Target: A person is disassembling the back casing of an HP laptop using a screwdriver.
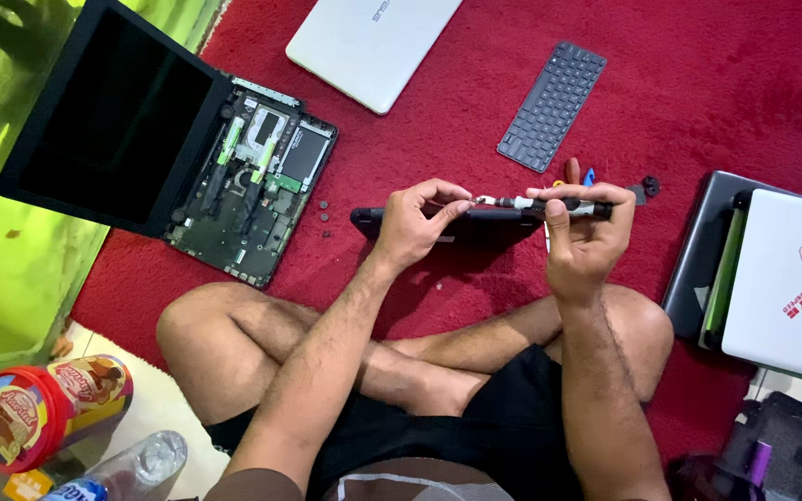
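Left hand pinches a small pale bit at the tip of the screwdriver, fingers clenched on it. Right hand grips the screwdriver's shaft, thumb on top, fingers wrapped under. Both are held just above a dark laptop panel lying on the red carpet, dead centre of view, over the crossed legs.

Risk: the pinched bit is tiny; a slip would likely drop it into the carpet pile, where it would be hard to find. The loose black screws at 9 o'clock of the hands could get knocked by a knee or wrist.

Screwdriver: slim, black with silver bands, held level, tip pointing toward 9 o'clock.

Around: opened laptop with its boards bare at 10 o'clock, white laptop at 12, grey keyboard at 1, stacked laptops at 3, round red tin at 7.
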